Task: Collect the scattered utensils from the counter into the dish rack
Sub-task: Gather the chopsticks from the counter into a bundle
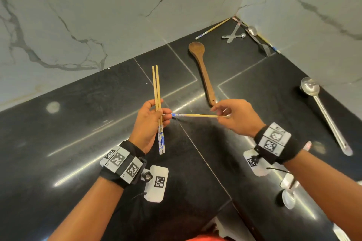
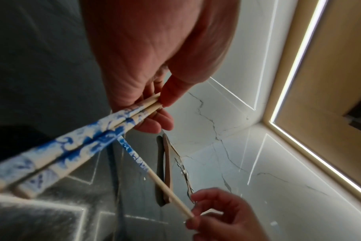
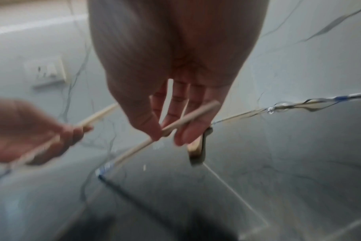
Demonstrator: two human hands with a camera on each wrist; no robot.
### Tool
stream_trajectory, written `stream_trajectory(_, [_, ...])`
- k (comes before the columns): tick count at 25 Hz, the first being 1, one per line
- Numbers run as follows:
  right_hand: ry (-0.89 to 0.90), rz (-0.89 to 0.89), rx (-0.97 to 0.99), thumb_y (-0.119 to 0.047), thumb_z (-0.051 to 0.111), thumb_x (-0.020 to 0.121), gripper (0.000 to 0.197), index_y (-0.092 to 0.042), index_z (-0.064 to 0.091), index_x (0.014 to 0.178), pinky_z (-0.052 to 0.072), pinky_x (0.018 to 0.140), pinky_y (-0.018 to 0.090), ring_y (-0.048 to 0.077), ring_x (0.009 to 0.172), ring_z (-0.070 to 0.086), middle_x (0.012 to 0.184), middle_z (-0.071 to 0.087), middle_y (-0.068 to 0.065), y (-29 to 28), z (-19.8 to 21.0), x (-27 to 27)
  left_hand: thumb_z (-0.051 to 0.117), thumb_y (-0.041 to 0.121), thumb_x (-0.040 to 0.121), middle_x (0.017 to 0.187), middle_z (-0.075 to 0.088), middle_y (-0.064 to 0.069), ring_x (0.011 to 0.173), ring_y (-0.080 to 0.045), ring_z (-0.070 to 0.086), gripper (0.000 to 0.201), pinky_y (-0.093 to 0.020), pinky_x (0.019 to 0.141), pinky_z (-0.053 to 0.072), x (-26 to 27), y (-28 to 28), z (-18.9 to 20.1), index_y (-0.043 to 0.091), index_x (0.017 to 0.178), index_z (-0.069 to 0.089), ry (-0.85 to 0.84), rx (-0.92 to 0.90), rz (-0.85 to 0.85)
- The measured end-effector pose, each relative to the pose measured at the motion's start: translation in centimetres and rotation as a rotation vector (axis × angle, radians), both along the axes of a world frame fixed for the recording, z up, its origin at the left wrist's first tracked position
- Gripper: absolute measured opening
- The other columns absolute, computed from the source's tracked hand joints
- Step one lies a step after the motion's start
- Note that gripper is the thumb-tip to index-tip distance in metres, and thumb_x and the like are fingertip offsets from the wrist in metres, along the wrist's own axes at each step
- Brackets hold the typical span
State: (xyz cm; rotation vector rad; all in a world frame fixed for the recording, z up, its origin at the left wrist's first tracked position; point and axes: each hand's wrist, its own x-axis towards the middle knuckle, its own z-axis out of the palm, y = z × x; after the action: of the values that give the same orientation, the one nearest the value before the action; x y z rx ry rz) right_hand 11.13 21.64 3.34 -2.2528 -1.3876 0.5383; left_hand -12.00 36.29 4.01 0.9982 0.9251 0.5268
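Black table (image 1: 58,143) below marble walls: left hand (image 1: 148,121) clamps two chopsticks (image 1: 157,92) upright; right hand (image 1: 233,115) pinches a third chopstick (image 1: 195,115) level, its patterned end meeting the left fingers. Beyond lie a wooden spoon (image 1: 201,68) and a steel ladle (image 1: 325,115).

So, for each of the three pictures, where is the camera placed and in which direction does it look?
Head: from above, down on the black counter; both forearms and hands show.
Left wrist: along the left hand, which holds two chopsticks.
Right wrist: along the right hand, which pinches a single chopstick; blurred.
All three share that single chopstick and the wooden spoon.
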Motion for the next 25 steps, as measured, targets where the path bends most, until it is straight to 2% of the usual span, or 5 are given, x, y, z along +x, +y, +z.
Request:
stream_trajectory(5, [0.332,0.062,0.25,-0.004,0.08,0.077,0.025,-0.009,0.075,0.101,0.056,0.07,0.024,0.019,0.068,0.07,0.081,0.076,0.007,-2.1,7.0,0.6,0.035,-0.006,0.1,0.088,0.064,-0.008,0.083,-0.019,0.063,0.028,-0.032,0.082,0.053,3.6,-3.3,0.6,0.003,0.122,0.05,0.016,0.216,-0.206])
stream_trajectory(9, [0.564,-0.128,0.434,-0.001,0.082,0.076,0.039,-0.006,0.068,0.112,0.059,0.068,0.03,0.018,0.067,0.069,0.079,0.075,0.012,-3.5,7.2,0.1,0.036,-0.004,0.101,0.091,0.065,-0.011,0.089,-0.023,0.067,0.027,-0.03,0.083,0.058,6.8,-7.9,1.3,0.006,0.121,0.051,-0.073,0.132,-0.369])
stream_trajectory(16, [0.432,-0.493,0.522,-0.015,0.085,0.074,0.054,-0.021,0.061,0.122,0.06,0.072,0.038,0.016,0.065,0.068,0.07,0.07,0.004,-5.8,3.0,0.4,0.036,0.005,0.103,0.09,0.066,-0.012,0.083,-0.024,0.069,0.025,-0.044,0.086,0.054,9.8,-13.4,1.3,0.019,0.114,0.055,-0.113,-0.058,-0.483])
stream_trajectory(20, [0.457,-0.607,0.512,-0.027,0.081,0.079,0.05,-0.021,0.062,0.125,0.06,0.076,0.036,0.019,0.073,0.072,0.076,0.073,0.004,-6.8,2.1,0.9,0.038,0.005,0.102,0.085,0.066,-0.009,0.079,-0.021,0.069,0.022,-0.042,0.084,0.057,11.3,-14.7,1.5,0.017,0.111,0.054,-0.137,-0.087,-0.545])
stream_trajectory(25, [0.647,-0.515,0.389,-0.032,0.066,0.093,0.023,-0.011,0.074,0.097,0.052,0.054,0.028,0.011,0.055,0.064,0.063,0.067,-0.003,-8.3,2.0,0.6,0.04,0.002,0.102,0.103,0.07,-0.013,0.093,-0.022,0.071,0.026,-0.041,0.089,0.057,13.7,-13.9,1.1,0.012,0.116,0.059,-0.198,-0.007,-0.593])
